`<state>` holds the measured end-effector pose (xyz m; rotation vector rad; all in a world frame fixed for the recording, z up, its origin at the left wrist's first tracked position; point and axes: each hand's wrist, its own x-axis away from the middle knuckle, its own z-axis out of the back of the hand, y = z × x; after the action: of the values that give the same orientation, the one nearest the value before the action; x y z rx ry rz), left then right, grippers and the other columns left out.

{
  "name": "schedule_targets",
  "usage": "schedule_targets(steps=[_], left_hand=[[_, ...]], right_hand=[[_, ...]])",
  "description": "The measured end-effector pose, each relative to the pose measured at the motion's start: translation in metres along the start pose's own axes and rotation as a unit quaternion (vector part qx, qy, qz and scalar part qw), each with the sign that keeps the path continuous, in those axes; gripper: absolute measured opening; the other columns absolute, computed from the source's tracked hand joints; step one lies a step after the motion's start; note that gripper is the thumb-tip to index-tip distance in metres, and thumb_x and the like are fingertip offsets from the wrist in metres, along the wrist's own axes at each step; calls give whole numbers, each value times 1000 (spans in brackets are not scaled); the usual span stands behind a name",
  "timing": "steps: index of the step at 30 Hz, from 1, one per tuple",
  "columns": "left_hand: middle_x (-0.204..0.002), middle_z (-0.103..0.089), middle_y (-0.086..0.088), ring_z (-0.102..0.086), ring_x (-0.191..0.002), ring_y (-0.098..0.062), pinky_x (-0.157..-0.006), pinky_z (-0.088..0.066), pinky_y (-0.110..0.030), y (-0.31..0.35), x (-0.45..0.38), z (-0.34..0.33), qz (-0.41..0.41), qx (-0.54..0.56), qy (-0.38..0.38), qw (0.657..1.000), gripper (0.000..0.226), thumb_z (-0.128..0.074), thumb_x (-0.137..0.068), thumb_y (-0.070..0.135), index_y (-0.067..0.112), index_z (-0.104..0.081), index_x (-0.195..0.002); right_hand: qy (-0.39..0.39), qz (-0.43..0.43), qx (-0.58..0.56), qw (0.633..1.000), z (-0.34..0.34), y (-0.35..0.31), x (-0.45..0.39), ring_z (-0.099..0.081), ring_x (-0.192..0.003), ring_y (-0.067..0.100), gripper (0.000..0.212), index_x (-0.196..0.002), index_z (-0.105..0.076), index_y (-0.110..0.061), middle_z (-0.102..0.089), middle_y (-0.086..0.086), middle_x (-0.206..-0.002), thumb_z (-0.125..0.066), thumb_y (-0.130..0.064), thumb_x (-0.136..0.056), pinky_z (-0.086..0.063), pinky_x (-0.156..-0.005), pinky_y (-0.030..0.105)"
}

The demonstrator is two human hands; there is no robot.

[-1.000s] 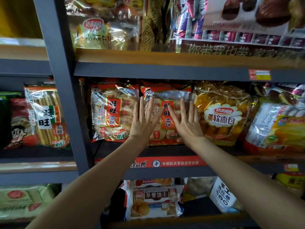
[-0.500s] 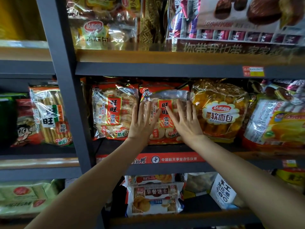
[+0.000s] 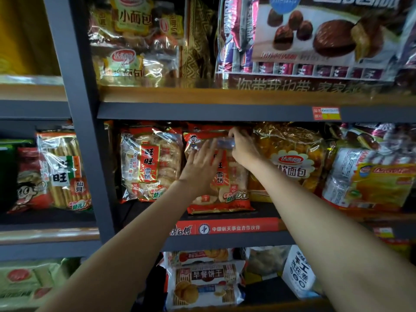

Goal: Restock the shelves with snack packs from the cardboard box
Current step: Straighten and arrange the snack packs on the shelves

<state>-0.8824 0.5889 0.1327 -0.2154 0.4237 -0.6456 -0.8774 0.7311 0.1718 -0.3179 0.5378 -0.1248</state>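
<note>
A: Item 1, the red rice-cracker pack. Where does it stand?

B: Upright on the middle shelf, its bottom seam close to the front lip. Your left hand lies flat on its face, fingers straight and spread. Your right hand is curled over its top right corner, pinching the crinkled upper edge.

A: Room on either side?

B: Little. A second rice-cracker pack stands just beside it on your left, edges nearly touching. On your right the yellow bread bag presses against your right wrist. The top of item 1 reaches almost to the underside of the upper shelf, so your right knuckles sit in a narrow dark gap there.

A: Item 2, the frame?

B: 1 grey upright post on your left bounds the bay; the second pack stands near it with a dark slot between. Beyond the post, a stick-biscuit pack stands in the next bay.

A: Item 3, front edge?

B: A red label strip runs along the shelf lip under your forearms. Bare dark shelf shows in front of the second pack.

A: Item 4, below?

B: A breakfast-biscuit pack and a white bag on the lower shelf, well apart from your arms. The cardboard box does not show from your head camera.
</note>
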Motion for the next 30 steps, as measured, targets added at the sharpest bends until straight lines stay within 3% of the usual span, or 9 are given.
schedule_targets(steps=[2, 7, 15, 21, 26, 30], left_hand=[[-152, 30, -13, 22, -142, -31, -114, 7, -49, 2, -1, -11, 1, -10, -35, 999, 122, -65, -73, 59, 11, 21, -145], [-152, 28, -14, 20, -142, -32, -114, 5, -49, 3, 4, -20, 18, -25, -18, 999, 109, -62, -85, 43, 11, 24, -144], [-154, 23, -15, 15, -143, -34, -115, 4, -48, 2, 8, -24, 8, -35, -12, 999, 101, -55, -88, 45, 11, 22, -145], [-153, 25, -14, 14, -144, -33, -116, 3, -46, 0, 10, -27, 4, -38, 3, 999, 104, -54, -87, 49, 13, 25, -143], [-152, 27, -17, 14, -143, -36, -117, -3, -46, -1, 10, -29, 38, -26, 30, 998, 95, -52, -93, 32, 16, 27, -143], [-152, 25, -18, 14, -143, -38, -116, -5, -50, 10, 7, -32, 77, -13, 40, 996, 91, -46, -96, 33, 14, 33, -136]], right_hand=[[3, -12, -18, 1000, -4, 2, -4, -47, -121, 31, 45, -128, -40, -10, -45, 12, -135, -48, 5, -87, -43, -96, 40], [18, 0, 19, 1000, -8, 7, -19, -38, -134, 28, 53, -137, -41, -7, -33, 10, -148, -47, 10, -88, -33, -110, 36], [91, -12, 54, 994, -13, 3, -21, -58, -107, 30, 24, -111, -60, -2, -52, 12, -125, -49, 3, -90, -50, -88, 37], [72, -8, 54, 996, -5, -1, -17, -57, -108, 32, 38, -123, -47, -4, -45, 20, -131, -51, 7, -87, -52, -88, 40], [151, 16, -21, 988, 0, 0, -5, -58, -104, 29, 36, -121, -50, -3, -47, 17, -129, -47, 10, -88, -51, -85, 34], [147, 34, -69, 986, 0, -4, -2, -56, -108, 29, 28, -114, -53, -3, -45, 14, -130, -48, 5, -88, -48, -90, 31]])
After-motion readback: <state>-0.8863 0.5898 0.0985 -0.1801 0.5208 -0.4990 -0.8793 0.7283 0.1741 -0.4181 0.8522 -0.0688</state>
